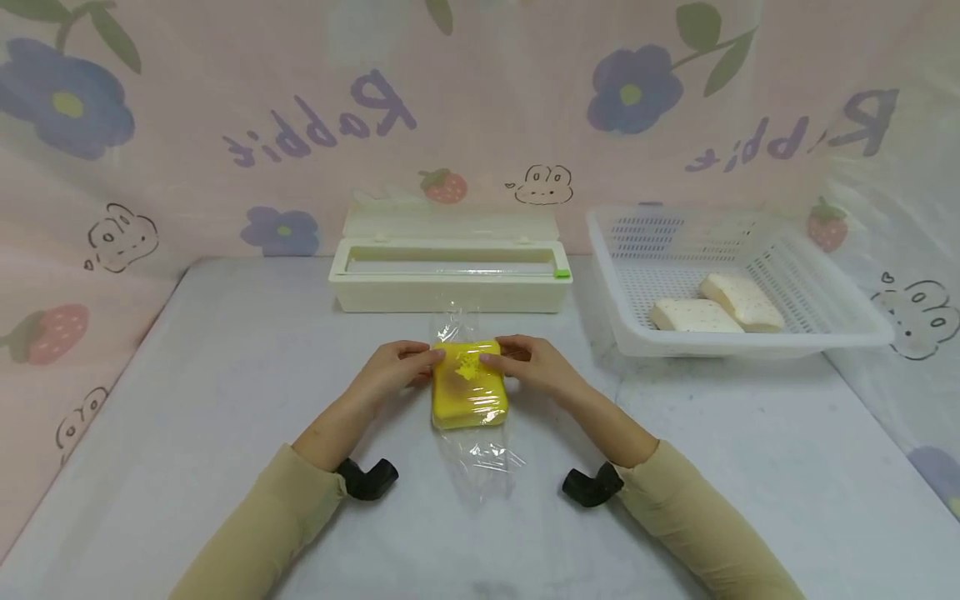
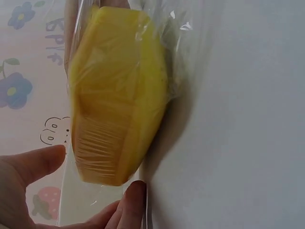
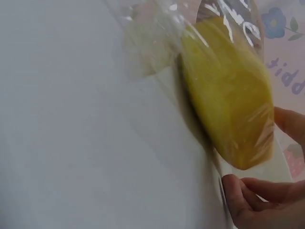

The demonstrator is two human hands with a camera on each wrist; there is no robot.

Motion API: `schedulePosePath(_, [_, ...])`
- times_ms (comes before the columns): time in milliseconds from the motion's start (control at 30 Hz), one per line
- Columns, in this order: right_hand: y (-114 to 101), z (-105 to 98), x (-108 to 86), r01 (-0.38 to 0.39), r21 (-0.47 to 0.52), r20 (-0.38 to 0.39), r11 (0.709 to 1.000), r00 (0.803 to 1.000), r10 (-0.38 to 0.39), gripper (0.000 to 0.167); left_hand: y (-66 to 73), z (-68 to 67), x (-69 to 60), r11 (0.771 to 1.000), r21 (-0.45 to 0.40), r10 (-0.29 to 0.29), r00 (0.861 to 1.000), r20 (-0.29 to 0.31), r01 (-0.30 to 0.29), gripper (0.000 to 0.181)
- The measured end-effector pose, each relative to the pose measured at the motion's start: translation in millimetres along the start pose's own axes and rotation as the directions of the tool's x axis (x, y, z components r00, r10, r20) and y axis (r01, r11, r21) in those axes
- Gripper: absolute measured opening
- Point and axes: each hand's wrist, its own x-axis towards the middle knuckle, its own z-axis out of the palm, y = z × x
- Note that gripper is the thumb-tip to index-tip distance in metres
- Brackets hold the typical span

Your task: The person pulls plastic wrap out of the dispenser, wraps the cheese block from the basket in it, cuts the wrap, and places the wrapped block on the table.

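A yellow block (image 1: 468, 396) with rounded corners lies on the table, wrapped in clear cling film. A lighter yellow raised patch marks its top. Loose film (image 1: 483, 467) spreads from its near end, and a shorter piece sticks out at the far end. My left hand (image 1: 397, 367) holds its far left corner, thumb on the top edge and fingers at the side. My right hand (image 1: 540, 362) holds the far right corner likewise. In the left wrist view the wrapped block (image 2: 114, 95) shows creased film along one end. Its underside is hidden.
Behind the block stands a white cling film dispenser (image 1: 450, 296), lid raised, with a green slider (image 1: 562, 273). At the right, a white plastic basket (image 1: 750, 340) holds two pale speckled blocks (image 1: 693, 315). A printed curtain (image 1: 480, 125) borders the table. Black mounts (image 1: 367, 481) sit at both wrists.
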Motion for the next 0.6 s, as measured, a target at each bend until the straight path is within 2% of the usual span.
schedulePosePath(200, [-4.5,-1.4,15.9,-0.031,0.084,0.054,0.996,0.998,0.026,0.065,5.0,0.6,12.2,0.999,-0.035,-0.019,1.000,0.021,0.020,0.066])
schedulePosePath(400, [-7.4,-0.3,28.2,-0.058,0.189,0.118,0.980,0.992,0.036,0.062,8.0,4.0,21.8,0.989,-0.148,-0.010,1.000,0.024,0.014,0.055])
schedulePosePath(600, [-8.2,0.6,33.8,-0.086,0.288,0.136,0.954,0.990,0.048,0.055,7.4,4.9,25.7,0.983,-0.186,-0.005,0.999,0.040,0.012,0.045])
